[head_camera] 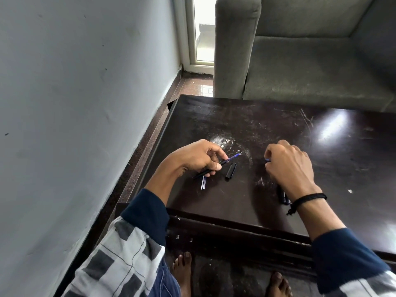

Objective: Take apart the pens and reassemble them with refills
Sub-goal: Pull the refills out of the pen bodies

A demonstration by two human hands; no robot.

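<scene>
My left hand (198, 157) holds a black pen barrel (205, 172) over the dark table (246, 202), and a blue refill (234, 156) sticks out of the barrel's far end. A black pen cap (230, 171) lies on the table just right of that hand. Two loose refills (203, 182) lie side by side under the left hand. My right hand (289, 166) is curled over the table further right, with a small blue piece (267, 160) showing at its fingertips. More black pens (282, 197) lie partly hidden under my right wrist.
A grey sofa (300, 61) stands just beyond the table's far edge. A pale wall (75, 103) runs along the left, with a narrow strip of floor between it and the table. My bare feet (184, 273) are below the table's near edge.
</scene>
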